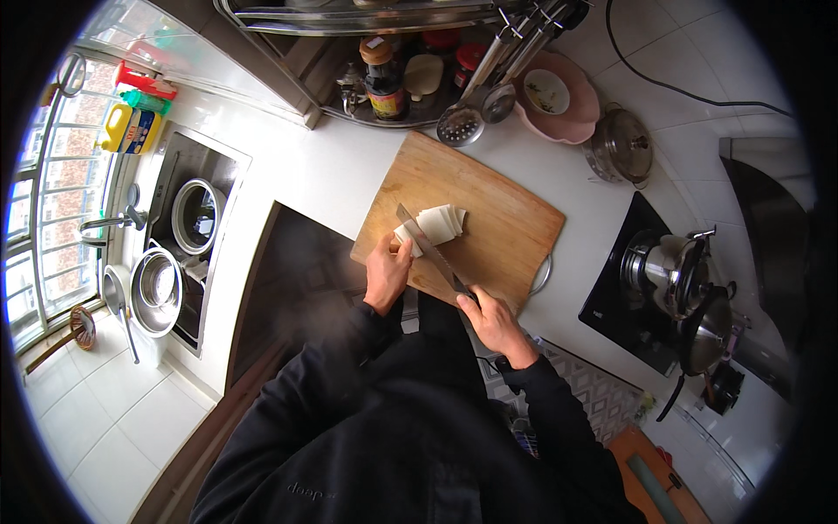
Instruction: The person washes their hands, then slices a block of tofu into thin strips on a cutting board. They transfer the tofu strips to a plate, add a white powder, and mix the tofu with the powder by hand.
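A wooden cutting board (497,196) lies on the white counter in front of me. On it rests a block of white food, perhaps tofu (440,223), with several slices leaning over at its right end. My right hand (495,321) grips the dark handle of a kitchen knife (429,249). Its long blade crosses the block between the slices and the left piece. Whether the edge is down in the food is hidden. My left hand (387,270) steadies the left end of the block, fingertips close beside the blade.
Left is a sink (226,160) with metal bowls. Behind the board, a rack holds a sauce bottle (385,82); a skimmer (461,124) hangs over the board's far edge. A pink basin (576,121) and lidded glass pot (625,147) stand right, near a cooktop (612,295) with a steel pot (664,272).
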Tool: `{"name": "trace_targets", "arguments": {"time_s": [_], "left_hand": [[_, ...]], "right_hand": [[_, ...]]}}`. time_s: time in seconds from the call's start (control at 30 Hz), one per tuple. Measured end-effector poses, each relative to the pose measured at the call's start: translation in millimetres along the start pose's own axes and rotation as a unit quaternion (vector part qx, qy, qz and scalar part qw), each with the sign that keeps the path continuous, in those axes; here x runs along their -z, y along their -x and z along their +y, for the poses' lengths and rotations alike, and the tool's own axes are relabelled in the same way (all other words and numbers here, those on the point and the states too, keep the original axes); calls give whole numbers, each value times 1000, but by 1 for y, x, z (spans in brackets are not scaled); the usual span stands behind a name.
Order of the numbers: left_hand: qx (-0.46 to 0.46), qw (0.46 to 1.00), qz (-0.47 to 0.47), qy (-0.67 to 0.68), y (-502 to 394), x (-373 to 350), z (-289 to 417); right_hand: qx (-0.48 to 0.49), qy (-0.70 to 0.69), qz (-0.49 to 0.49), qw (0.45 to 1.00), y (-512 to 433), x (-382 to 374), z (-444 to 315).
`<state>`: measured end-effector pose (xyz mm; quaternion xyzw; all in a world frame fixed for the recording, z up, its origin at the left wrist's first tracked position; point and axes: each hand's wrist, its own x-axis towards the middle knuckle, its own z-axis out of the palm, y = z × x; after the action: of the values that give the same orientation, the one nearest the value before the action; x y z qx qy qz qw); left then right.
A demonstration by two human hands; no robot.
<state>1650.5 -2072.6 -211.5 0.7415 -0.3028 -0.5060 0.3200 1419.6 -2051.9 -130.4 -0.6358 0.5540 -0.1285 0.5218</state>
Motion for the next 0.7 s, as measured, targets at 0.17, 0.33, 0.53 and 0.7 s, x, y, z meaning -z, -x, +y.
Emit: {"name": "trace_targets", "arguments": {"time_s": [0.17,0.33,0.53,0.7], "left_hand": [[-6,1000,-10,-28,0,2,2],[-11,1000,-21,-18,-3,2,-3],[-18,999,-35,-11,-7,3,-12],[-7,999,-42,8,-10,3,-15]], "right_hand": [[-24,5,-19,1000,15,7,-8],[-13,-8,-11,1000,18,6,-14],[-19,17,-17,1000,14,3,-17],[-31,29,-32,999,10,-1,-10]]}}
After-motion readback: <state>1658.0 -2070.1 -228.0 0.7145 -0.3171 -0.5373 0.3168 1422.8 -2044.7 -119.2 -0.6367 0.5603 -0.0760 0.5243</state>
